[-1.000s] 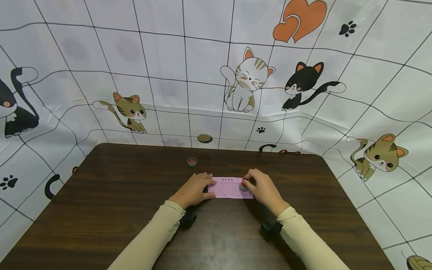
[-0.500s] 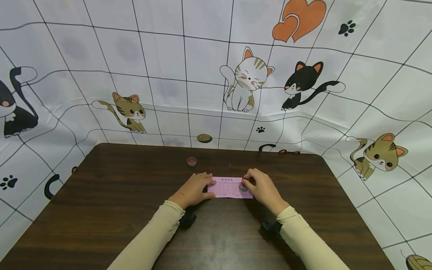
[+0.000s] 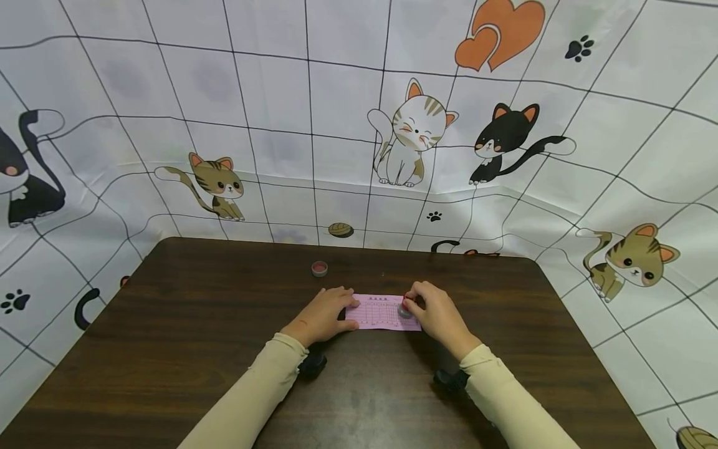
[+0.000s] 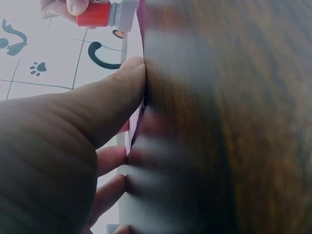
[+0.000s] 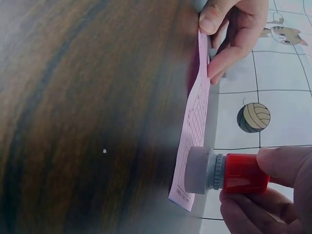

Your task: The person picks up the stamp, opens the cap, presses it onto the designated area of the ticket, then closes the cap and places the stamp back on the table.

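A pink printed form (image 3: 378, 313) lies on the dark wooden table between both hands. My left hand (image 3: 325, 317) rests at its left end, the thumb and straight fingertips pressing the paper down. My right hand (image 3: 440, 315) pinches a round stamp by its red handle between thumb and fingers. In the right wrist view the stamp (image 5: 243, 173) shows a red grip and a grey round base, which stands against the right part of the form. The stamp's underside is hidden against the paper. From the left wrist view, the form (image 4: 136, 44) appears edge-on.
Behind the form sits a small round cap (image 3: 319, 269), reddish inside. The brown table (image 3: 196, 349) ends at a white cat-print curtain (image 3: 280, 156) at the back and sides.
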The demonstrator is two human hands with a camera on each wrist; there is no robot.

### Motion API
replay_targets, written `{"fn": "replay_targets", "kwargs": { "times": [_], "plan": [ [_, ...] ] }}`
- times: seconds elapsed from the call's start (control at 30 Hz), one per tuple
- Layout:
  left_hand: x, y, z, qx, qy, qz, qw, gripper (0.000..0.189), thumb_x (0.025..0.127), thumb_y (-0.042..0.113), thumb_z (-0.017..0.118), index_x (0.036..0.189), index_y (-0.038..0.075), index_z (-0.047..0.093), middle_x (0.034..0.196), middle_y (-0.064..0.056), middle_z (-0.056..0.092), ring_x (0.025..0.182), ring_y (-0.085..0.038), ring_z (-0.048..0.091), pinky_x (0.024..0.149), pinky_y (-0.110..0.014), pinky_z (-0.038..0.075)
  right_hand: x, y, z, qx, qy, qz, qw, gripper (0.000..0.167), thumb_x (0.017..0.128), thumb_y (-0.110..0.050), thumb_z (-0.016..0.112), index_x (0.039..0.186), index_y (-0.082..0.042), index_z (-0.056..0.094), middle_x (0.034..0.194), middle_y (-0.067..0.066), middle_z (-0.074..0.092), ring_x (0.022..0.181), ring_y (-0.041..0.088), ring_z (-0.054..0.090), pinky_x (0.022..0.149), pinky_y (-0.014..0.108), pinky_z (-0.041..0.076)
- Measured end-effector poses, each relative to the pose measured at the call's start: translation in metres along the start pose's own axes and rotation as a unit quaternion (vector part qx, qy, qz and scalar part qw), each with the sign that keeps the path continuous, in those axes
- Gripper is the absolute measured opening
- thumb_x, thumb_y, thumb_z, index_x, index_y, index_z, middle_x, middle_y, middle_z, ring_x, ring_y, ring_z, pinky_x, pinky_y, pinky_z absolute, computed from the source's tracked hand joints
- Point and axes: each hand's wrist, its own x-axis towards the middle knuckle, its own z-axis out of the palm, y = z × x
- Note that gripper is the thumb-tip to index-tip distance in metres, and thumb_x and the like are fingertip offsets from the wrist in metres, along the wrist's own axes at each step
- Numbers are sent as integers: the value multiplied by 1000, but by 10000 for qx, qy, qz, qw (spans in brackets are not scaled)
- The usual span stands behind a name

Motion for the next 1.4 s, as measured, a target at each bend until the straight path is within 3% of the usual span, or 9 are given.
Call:
{"fn": "replay_targets", "kwargs": {
  "times": [0.57, 0.8, 1.4],
  "plan": [
    [2, -2, -3, 30, -98, -103, 9999, 58, 92, 39, 79, 142, 13, 64, 157, -11, 49, 149, -30, 41, 124, -58, 24, 1, 1, 2, 68, 43, 64, 9999, 11, 93, -11, 78, 89, -14, 68, 90, 0, 66, 78, 16, 56, 74, 37, 50],
    [3, 0, -6, 79, -149, 28, 9999, 54, 92, 37, 79, 138, 13, 68, 156, -12, 50, 148, -33, 42, 121, -61, 26, 0, 0, 2, 31, 37, 144, 9999, 11, 93, -12, 78, 89, -15, 68, 91, 0, 66, 79, 16, 56, 74, 37, 50],
    [2, 0, -6, 134, -237, -31, 9996, 54, 94, 38, 77, 140, 13, 66, 158, -11, 48, 150, -33, 38, 123, -60, 24, 0, -2, 1, 11, -3, 138, 9999, 11, 93, -12, 77, 89, -14, 67, 90, 0, 66, 78, 16, 55, 73, 37, 49]
  ]
}}
